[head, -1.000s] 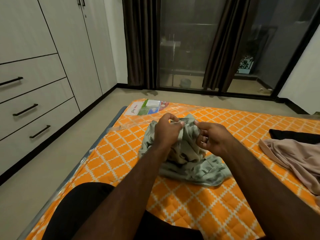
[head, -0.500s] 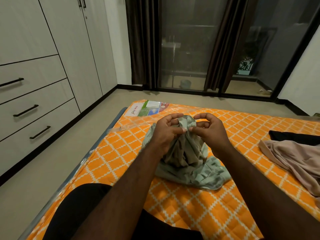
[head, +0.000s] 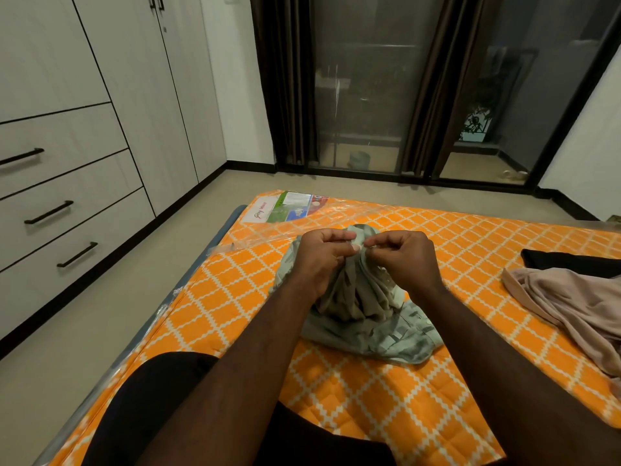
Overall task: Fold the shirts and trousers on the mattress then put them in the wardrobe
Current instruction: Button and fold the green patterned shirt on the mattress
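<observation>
On the mattress [head: 386, 398], 3 garments [head: 363, 311] [head: 571, 307] [head: 571, 260]

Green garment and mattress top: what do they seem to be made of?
Green garment: thin, soft, matte cloth, perhaps cotton; it bunches into fine folds where the left hand and right hand pinch it. Mattress top: quilted orange fabric with stitched diamond lines, seemingly under clear glossy plastic film, which wrinkles and glints along the far edge.

The mattress [head: 386, 398] is orange with a white diamond lattice. The clothes are a pale sage-green shirt [head: 363, 304] with darker green blocks, a dusty-pink garment [head: 578, 304] and a black garment [head: 571, 262]. The wardrobe [head: 100, 95] is pale grey with black handles [head: 48, 212].
</observation>
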Available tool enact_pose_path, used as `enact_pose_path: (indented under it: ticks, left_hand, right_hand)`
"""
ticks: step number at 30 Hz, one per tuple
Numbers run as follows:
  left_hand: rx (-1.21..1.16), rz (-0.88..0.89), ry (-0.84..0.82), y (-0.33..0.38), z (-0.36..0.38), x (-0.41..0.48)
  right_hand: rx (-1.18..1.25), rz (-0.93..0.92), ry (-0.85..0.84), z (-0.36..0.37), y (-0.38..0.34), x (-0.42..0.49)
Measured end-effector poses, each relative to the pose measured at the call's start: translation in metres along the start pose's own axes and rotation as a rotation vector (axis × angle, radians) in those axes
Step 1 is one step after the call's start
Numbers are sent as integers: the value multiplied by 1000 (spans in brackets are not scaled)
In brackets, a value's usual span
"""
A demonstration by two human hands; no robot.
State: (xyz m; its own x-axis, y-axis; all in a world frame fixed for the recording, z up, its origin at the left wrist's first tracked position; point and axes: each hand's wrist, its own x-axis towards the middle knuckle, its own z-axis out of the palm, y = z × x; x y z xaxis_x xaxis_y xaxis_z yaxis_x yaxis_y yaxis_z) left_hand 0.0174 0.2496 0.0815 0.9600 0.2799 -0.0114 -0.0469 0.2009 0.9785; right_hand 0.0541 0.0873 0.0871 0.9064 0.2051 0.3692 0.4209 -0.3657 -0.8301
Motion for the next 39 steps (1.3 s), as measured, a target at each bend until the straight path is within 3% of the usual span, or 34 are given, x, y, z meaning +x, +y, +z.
enact_pose_path:
  ticks: [19,31,39]
  left_hand:
    - [49,9,-16,-2,-1,-3]
    - [11,-87,-26,-4,-5,-3]
    - [42,-227,-134,-6,-14,-6]
  right_hand:
    - [107,28,-62,2,1,-3]
    - [241,29,-162,-1,6,-2]
    - [333,91,-301,-8,8,1]
